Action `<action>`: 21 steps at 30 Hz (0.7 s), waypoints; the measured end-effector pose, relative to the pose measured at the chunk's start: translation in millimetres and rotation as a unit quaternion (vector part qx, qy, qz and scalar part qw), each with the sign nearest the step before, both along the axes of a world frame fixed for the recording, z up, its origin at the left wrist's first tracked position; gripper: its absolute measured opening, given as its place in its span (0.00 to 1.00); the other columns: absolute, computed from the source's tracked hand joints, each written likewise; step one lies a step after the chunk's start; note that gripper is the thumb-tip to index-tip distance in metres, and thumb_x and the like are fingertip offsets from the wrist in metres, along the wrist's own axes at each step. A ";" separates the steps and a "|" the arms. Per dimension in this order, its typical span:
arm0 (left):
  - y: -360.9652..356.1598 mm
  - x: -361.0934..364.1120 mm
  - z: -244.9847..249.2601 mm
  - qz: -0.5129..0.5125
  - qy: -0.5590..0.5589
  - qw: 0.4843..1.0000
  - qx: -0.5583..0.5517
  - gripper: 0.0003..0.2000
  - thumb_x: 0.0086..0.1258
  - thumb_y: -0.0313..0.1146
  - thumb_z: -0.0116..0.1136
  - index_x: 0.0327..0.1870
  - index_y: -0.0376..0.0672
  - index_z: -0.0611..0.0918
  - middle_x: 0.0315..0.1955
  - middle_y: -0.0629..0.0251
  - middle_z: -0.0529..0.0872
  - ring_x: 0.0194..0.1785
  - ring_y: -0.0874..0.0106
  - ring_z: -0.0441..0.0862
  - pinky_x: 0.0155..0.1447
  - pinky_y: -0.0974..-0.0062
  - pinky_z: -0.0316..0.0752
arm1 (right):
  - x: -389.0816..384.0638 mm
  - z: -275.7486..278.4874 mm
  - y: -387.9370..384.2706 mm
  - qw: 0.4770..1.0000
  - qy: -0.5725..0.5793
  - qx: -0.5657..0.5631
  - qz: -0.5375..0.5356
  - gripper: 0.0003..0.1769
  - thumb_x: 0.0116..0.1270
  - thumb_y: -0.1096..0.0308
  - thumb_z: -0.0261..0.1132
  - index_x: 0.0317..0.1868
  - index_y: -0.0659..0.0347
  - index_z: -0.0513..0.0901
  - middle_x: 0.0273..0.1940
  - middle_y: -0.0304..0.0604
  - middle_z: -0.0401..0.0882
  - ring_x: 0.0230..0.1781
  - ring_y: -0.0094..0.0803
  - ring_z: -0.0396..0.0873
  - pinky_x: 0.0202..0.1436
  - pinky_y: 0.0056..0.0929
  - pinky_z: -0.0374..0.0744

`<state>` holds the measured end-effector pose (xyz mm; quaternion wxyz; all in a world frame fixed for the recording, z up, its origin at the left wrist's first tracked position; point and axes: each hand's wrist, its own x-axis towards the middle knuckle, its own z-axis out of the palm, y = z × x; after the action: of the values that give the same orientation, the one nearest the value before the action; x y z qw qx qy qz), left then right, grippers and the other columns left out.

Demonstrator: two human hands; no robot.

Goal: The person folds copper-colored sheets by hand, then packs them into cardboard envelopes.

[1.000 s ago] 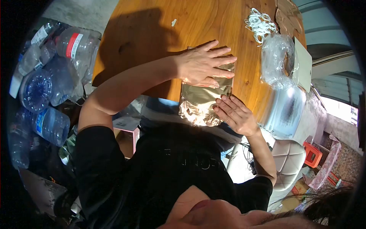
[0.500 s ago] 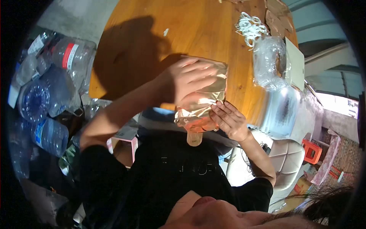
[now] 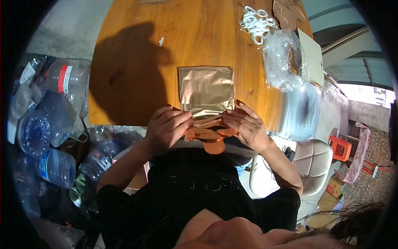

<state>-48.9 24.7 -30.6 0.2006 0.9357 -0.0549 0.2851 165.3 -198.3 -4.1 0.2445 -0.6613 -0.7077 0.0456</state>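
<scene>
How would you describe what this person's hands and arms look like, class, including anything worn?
The left hand and right hand are bare, with no gloves or wristbands visible. Short black sleeves leave the forearms uncovered.

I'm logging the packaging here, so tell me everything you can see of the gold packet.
The gold packet looks like thin, shiny foil or metallic film, roughly rectangular. Its far part lies flat on the wooden table, lightly creased; its near end is crumpled at the table's near edge, shading to copper-orange, with a rounded orange tab showing beyond it toward the person. The left hand and right hand touch the near end, one at each side. Any contents are hidden.
</scene>
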 end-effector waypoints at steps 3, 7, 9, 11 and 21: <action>-1.7 0.3 -0.3 0.015 -0.011 1.000 -0.003 0.12 0.54 0.28 0.69 0.42 0.43 0.87 0.48 0.69 0.86 0.49 0.72 0.82 0.57 0.66 0.74 | 3.1 8.1 1.6 0.999 -0.024 0.008 0.034 0.14 0.69 0.64 0.61 0.51 0.60 0.83 0.54 0.42 0.84 0.58 0.40 0.82 0.66 0.41 0.76; -3.0 2.3 -6.0 0.012 -0.022 0.999 -0.039 0.13 0.53 0.27 0.69 0.42 0.43 0.87 0.47 0.70 0.87 0.48 0.71 0.83 0.57 0.67 0.73 | 1.7 -2.3 -9.8 0.998 -0.018 0.043 -0.048 0.19 0.58 0.64 0.71 0.51 0.57 0.84 0.49 0.37 0.84 0.46 0.37 0.81 0.46 0.34 0.77; -3.3 3.4 0.2 0.020 -0.025 0.999 -0.037 0.12 0.55 0.27 0.69 0.41 0.42 0.86 0.44 0.67 0.88 0.45 0.69 0.85 0.55 0.66 0.75 | 1.8 -2.0 -11.4 0.998 0.026 0.034 -0.044 0.15 0.58 0.66 0.72 0.46 0.58 0.86 0.47 0.39 0.84 0.43 0.37 0.82 0.42 0.33 0.79; -3.4 4.0 7.0 0.022 -0.011 0.998 -0.055 0.12 0.54 0.26 0.70 0.41 0.42 0.86 0.43 0.67 0.88 0.45 0.69 0.85 0.53 0.68 0.75 | -0.2 -2.8 -7.1 0.995 0.071 0.030 -0.062 0.12 0.59 0.68 0.72 0.44 0.59 0.86 0.44 0.40 0.84 0.40 0.38 0.82 0.40 0.33 0.79; -14.7 25.4 22.0 0.211 0.066 0.960 -0.173 0.07 0.61 0.25 0.70 0.38 0.41 0.85 0.27 0.63 0.83 0.29 0.65 0.79 0.34 0.69 0.72 | -8.9 13.8 17.0 0.862 0.375 -0.133 -0.315 0.13 0.70 0.63 0.69 0.41 0.67 0.87 0.27 0.34 0.80 0.27 0.16 0.75 0.29 0.20 0.74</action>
<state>-23.5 10.0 -8.6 0.2977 0.8938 0.2075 0.2637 156.3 -181.3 9.7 0.4021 -0.8084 -0.3036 0.3042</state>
